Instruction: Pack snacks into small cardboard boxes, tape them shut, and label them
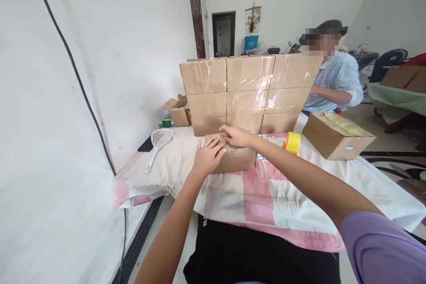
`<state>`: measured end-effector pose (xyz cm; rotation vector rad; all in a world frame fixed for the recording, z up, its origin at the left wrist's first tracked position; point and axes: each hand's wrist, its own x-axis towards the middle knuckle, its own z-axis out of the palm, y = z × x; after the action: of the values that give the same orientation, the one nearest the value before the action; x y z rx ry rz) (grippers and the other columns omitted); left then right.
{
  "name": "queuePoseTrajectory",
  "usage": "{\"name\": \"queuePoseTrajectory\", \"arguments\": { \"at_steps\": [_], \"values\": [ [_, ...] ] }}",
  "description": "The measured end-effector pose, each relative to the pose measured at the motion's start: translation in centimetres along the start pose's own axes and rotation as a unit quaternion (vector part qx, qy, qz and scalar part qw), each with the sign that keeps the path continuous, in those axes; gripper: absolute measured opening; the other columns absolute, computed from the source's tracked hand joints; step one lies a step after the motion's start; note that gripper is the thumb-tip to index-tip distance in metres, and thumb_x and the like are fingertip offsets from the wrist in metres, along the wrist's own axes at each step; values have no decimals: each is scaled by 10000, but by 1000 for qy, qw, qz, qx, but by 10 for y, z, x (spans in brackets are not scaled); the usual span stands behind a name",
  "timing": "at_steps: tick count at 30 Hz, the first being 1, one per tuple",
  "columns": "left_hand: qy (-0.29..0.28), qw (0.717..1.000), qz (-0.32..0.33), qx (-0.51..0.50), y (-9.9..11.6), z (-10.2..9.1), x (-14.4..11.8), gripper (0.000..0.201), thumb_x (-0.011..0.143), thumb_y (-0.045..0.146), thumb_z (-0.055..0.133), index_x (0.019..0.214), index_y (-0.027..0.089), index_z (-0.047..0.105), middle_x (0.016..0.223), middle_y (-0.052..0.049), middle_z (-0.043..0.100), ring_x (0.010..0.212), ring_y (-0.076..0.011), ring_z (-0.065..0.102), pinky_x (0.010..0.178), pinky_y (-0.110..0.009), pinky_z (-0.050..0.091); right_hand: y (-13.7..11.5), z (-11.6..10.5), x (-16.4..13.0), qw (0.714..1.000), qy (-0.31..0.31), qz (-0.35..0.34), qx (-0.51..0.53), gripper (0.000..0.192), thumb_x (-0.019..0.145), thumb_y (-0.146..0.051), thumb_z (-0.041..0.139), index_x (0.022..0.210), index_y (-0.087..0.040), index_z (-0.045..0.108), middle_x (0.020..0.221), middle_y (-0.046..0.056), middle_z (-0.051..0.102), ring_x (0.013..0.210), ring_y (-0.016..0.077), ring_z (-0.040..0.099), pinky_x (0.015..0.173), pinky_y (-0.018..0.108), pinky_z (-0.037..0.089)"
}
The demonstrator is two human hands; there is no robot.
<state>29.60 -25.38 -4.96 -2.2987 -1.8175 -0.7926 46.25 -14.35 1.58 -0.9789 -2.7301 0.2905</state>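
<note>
I see a table [253,195] under a pink-and-white cloth filling the middle of my view, and at about twelve o'clock on it rises a stack of taped boxes [248,93], three rows high and wrapped in shiny clear tape. Behind the stack, toward two o'clock, a co-worker [334,82] in a light striped shirt stands at the far edge of the table. At three o'clock lies a sealed box [337,135], set at an angle and well apart from my hands. At ten o'clock sits an open box [179,112] with its flaps up, near the wall. Dead centre, just in front of the stack, is the small box [233,155] that both hands work on. My left hand [208,157] rests on its top at the nine o'clock side, fingers pressed together and flat on the cardboard. My right hand [238,136] lies over the top from the three o'clock side, fingertips curled and seeming to pinch the flap edge at the box's far rim, though I cannot tell for sure. A yellow tape roll [292,142] stands just right of the small box, and a white slotted scoop [158,145] lies at nine o'clock beside a dark phone [145,145].
</note>
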Motion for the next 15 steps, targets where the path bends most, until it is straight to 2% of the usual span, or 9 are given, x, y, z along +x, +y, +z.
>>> {"name": "queuePoseTrajectory", "arguments": {
  "at_steps": [6, 11, 13, 15],
  "values": [
    [6, 1000, 0, 16, 2, 1, -1, 392, 1043, 442, 429, 1354, 331, 639, 1510, -28, 577, 1449, -264, 460, 1248, -638, 176, -17, 3, 1, 994, 5, 50, -93, 423, 924, -158, 557, 1345, -170, 524, 1079, 162, 755, 983, 314, 714, 746, 329, 459],
    [-4, 1000, 6, 30, 3, 0, -1, 403, 1038, 461, 437, 1366, 324, 628, 1536, -28, 550, 1455, -264, 448, 1245, -638, 192, -39, 6, 2, 984, 19, 121, -128, 410, 893, -184, 636, 1293, -166, 548, 1120, 192, 736, 1045, 348, 714, 830, 384, 511],
    [-11, 999, 13, 34, 2, -1, 0, 417, 1048, 450, 409, 1381, 314, 619, 1559, -27, 522, 1460, -269, 439, 1244, -636, 196, -41, 2, 3, 979, 41, 154, -128, 471, 879, -202, 680, 1327, -179, 535, 1239, 206, 690, 1125, 352, 685, 896, 410, 508],
    [-18, 999, 23, 36, 0, -1, 0, 433, 1064, 423, 356, 1399, 314, 609, 1561, -20, 518, 1462, -264, 434, 1249, -629, 184, -32, -7, 3, 972, 67, 194, -118, 614, 829, -284, 771, 1378, -194, 510, 1395, 216, 596, 1216, 370, 632, 964, 436, 491]
  ]
}}
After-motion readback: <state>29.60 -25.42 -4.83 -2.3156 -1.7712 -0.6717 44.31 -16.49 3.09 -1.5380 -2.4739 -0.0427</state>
